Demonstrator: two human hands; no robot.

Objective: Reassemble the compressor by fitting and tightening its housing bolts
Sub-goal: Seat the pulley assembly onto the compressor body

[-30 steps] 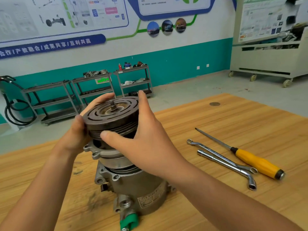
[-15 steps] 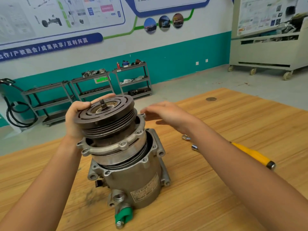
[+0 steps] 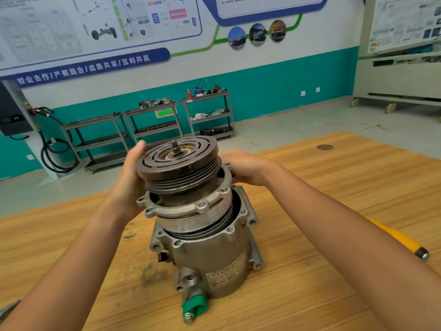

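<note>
Head view, tabletop (image 3: 334,187): wooden, filling the lower half of the frame, with my compressor standing upright at its centre.
Compressor body (image 3: 214,254): grey metal, label facing me, bolt ears around its open upper rim.
Front housing (image 3: 191,206): sits tilted in the body's mouth, with a dark gap showing on the right side; bolt holes ring its flange.
Pulley (image 3: 177,161): dark grooved disc on top of the housing, mid-frame, tipped toward the left.
Left grip (image 3: 130,173): wrapped round the pulley's left edge.
Right grip (image 3: 245,167): fingers curled onto the housing flange at its far right.
Screwdriver (image 3: 396,237): yellow handle at the right edge, partly behind my forearm.
Green cap (image 3: 194,304): on the port at the body's foot, lower centre.
Threaded shaft (image 3: 175,146): standing up from the pulley hub.
</note>
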